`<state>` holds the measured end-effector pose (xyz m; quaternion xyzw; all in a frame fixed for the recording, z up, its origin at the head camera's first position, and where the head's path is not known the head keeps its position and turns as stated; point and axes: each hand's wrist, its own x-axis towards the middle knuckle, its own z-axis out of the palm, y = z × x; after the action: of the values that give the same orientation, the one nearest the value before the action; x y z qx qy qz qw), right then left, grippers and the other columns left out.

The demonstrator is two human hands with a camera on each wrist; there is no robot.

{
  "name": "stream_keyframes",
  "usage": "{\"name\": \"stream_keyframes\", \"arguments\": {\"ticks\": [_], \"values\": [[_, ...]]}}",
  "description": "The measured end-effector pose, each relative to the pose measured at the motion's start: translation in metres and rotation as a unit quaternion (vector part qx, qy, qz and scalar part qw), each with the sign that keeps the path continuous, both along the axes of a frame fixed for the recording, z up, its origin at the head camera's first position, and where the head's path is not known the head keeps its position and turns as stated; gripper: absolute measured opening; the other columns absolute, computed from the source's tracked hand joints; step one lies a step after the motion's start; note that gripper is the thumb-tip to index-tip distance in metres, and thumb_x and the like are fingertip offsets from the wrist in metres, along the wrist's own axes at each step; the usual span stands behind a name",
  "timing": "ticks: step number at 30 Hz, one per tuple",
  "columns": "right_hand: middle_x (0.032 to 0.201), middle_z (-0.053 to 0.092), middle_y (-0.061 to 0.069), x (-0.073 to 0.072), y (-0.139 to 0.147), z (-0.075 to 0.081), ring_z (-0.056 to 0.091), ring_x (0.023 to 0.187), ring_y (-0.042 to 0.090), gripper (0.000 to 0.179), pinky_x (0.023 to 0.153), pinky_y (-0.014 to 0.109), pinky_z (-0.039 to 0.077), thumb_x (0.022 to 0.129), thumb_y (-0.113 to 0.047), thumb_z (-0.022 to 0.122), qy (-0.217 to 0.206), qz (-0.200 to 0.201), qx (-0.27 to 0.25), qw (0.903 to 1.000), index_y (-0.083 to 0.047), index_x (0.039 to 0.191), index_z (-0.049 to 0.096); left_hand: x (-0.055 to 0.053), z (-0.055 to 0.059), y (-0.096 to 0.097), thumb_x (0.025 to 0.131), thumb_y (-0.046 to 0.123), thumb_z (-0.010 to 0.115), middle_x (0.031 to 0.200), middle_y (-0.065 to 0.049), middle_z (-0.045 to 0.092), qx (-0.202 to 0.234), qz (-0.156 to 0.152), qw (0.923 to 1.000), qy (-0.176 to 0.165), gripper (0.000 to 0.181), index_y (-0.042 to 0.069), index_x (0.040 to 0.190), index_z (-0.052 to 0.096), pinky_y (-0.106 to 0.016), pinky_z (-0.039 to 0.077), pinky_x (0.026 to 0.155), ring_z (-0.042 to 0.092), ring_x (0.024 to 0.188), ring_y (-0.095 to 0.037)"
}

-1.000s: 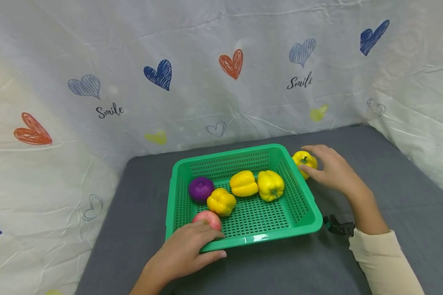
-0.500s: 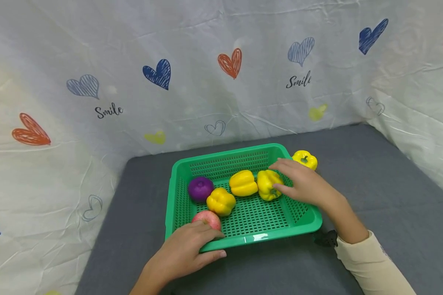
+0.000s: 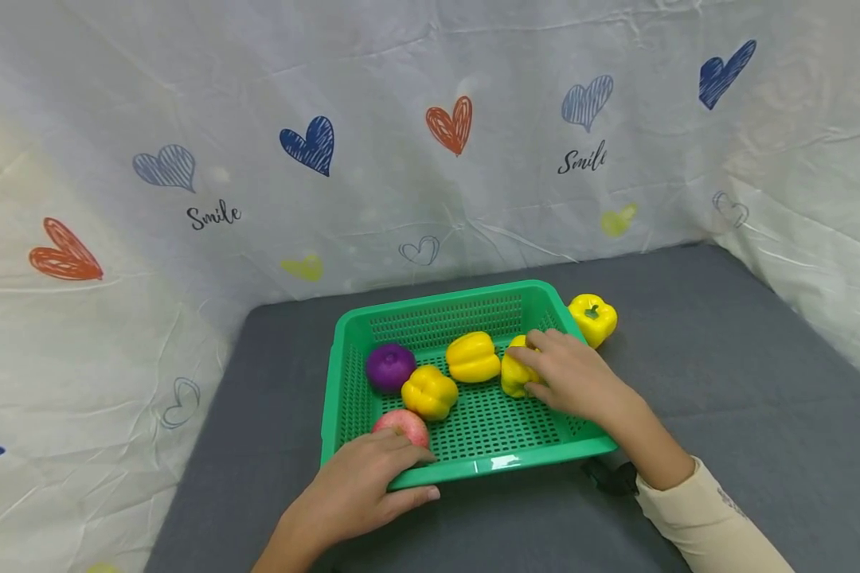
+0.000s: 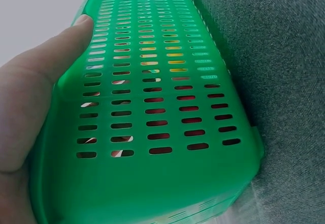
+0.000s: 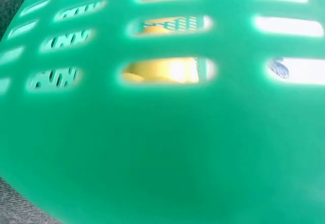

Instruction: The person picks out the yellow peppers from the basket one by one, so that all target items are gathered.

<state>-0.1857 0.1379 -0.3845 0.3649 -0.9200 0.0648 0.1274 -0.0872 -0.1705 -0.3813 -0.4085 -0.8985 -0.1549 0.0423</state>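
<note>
A green plastic basket (image 3: 502, 460) stands on the grey cloth. My left hand (image 3: 365, 485) grips its near rim at the left, fingers inside and thumb outside; the left wrist view shows the thumb (image 4: 71, 43) along the slotted wall. Reaching over the right side, my right hand (image 3: 573, 378) holds a yellow bell pepper (image 3: 514, 374) inside the basket, partly covering it. To its left lie another yellow pepper (image 3: 472, 357), a darker yellow pepper (image 3: 430, 393), a round purple item (image 3: 390, 368) and a pink apple (image 3: 404, 426), partly hidden by my left hand.
One more yellow bell pepper (image 3: 594, 318) sits outside the basket, against its right side. Behind the table (image 3: 688, 334) hangs a white curtain (image 3: 373, 215) with hearts. In the right wrist view, the basket wall (image 5: 162, 148) fills most of the picture.
My right hand has left the pepper outside the basket, moved left over the rim and taken hold of the rightmost pepper inside. My left hand stays on the rim.
</note>
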Motion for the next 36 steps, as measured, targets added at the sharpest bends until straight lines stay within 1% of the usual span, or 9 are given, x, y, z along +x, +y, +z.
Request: {"name": "stream_keyframes", "arguments": {"ticks": [2, 6, 9, 14, 18, 23, 27, 31, 36], "values": [[0.091, 0.049, 0.004, 0.0, -0.0002, 0.0, 0.041, 0.073, 0.019, 0.049, 0.063, 0.03, 0.036, 0.069, -0.023, 0.078, -0.003, -0.005, -0.01, 0.9999, -0.01, 0.113, 0.061, 0.0001, 0.0001, 0.0001, 0.086, 0.051, 0.052, 0.094, 0.019, 0.055, -0.002, 0.002, 1.0, 0.0, 0.033, 0.026, 0.104, 0.062, -0.024, 0.044, 0.076, 0.048, 0.082, -0.001], [0.108, 0.054, 0.01, 0.0, 0.001, -0.0004, 0.049, 0.095, 0.027, 0.051, 0.078, 0.039, 0.043, 0.068, -0.029, 0.077, -0.002, -0.002, -0.014, 0.9999, -0.009, 0.112, 0.059, 0.0002, 0.0004, 0.0007, 0.085, 0.053, 0.051, 0.095, 0.019, 0.056, -0.009, 0.009, 0.9999, -0.003, 0.035, 0.026, 0.105, 0.062, -0.026, 0.044, 0.076, 0.049, 0.082, -0.001], [0.114, 0.054, 0.009, 0.0002, 0.0017, -0.0003, 0.051, 0.1, 0.026, 0.056, 0.08, 0.042, 0.042, 0.066, -0.035, 0.077, -0.007, 0.003, 0.003, 1.0, -0.011, 0.112, 0.056, -0.0002, 0.0004, 0.0006, 0.085, 0.053, 0.051, 0.095, 0.019, 0.056, -0.01, 0.011, 0.9999, -0.005, 0.035, 0.026, 0.105, 0.062, -0.026, 0.044, 0.076, 0.049, 0.082, -0.001], [0.109, 0.056, 0.004, 0.0021, 0.0021, -0.0006, 0.054, 0.091, 0.022, 0.067, 0.072, 0.038, 0.04, 0.066, -0.044, 0.076, -0.017, 0.011, 0.036, 0.9992, -0.014, 0.122, 0.054, -0.0005, 0.0, 0.0011, 0.086, 0.053, 0.051, 0.094, 0.019, 0.055, -0.009, 0.008, 0.9999, -0.009, 0.034, 0.026, 0.104, 0.062, -0.025, 0.044, 0.076, 0.048, 0.082, 0.0], [0.106, 0.059, 0.003, 0.0027, 0.0011, -0.0013, 0.056, 0.087, 0.019, 0.056, 0.067, 0.035, 0.037, 0.075, -0.045, 0.068, -0.013, 0.013, 0.035, 0.9992, -0.016, 0.122, 0.056, -0.0007, -0.0001, 0.001, 0.086, 0.053, 0.051, 0.094, 0.02, 0.054, -0.006, 0.007, 0.9999, -0.008, 0.034, 0.027, 0.104, 0.062, -0.024, 0.044, 0.075, 0.047, 0.081, 0.0], [0.12, 0.054, 0.005, 0.0022, -0.0021, 0.0, 0.055, 0.066, 0.012, 0.043, 0.055, 0.026, 0.036, 0.089, -0.032, 0.055, -0.019, 0.002, 0.009, 0.9998, -0.02, 0.13, 0.049, -0.0009, -0.0004, 0.0006, 0.085, 0.053, 0.052, 0.094, 0.019, 0.055, -0.003, 0.007, 1.0, -0.006, 0.034, 0.027, 0.104, 0.062, -0.024, 0.044, 0.076, 0.048, 0.081, 0.0], [0.128, 0.047, 0.009, 0.0032, -0.0038, 0.0034, 0.048, 0.053, 0.011, 0.035, 0.047, 0.023, 0.037, 0.089, -0.008, 0.052, -0.042, 0.001, -0.021, 0.9989, -0.023, 0.121, 0.058, -0.0008, -0.0009, 0.0001, 0.085, 0.053, 0.052, 0.094, 0.02, 0.055, -0.004, 0.008, 0.9999, -0.006, 0.033, 0.027, 0.104, 0.062, -0.024, 0.044, 0.075, 0.047, 0.081, 0.0], [0.126, 0.048, 0.012, 0.0048, -0.0042, 0.0058, 0.06, 0.078, 0.02, 0.036, 0.058, 0.029, 0.046, 0.088, 0.0, 0.048, -0.068, 0.003, -0.045, 0.9967, -0.019, 0.114, 0.063, -0.0004, -0.0014, -0.0001, 0.085, 0.054, 0.051, 0.093, 0.019, 0.054, -0.007, 0.012, 0.9999, -0.006, 0.034, 0.028, 0.104, 0.062, -0.024, 0.044, 0.075, 0.047, 0.08, 0.0], [0.129, 0.046, 0.012, 0.0065, -0.0044, 0.0061, 0.055, 0.102, 0.025, 0.031, 0.075, 0.038, 0.047, 0.091, -0.028, 0.049, -0.106, -0.013, -0.062, 0.9924, -0.016, 0.118, 0.059, -0.0005, -0.0015, 0.0004, 0.085, 0.053, 0.051, 0.094, 0.019, 0.055, -0.008, 0.01, 0.9999, -0.003, 0.034, 0.027, 0.103, 0.062, -0.024, 0.044, 0.075, 0.048, 0.081, 0.0]]}}
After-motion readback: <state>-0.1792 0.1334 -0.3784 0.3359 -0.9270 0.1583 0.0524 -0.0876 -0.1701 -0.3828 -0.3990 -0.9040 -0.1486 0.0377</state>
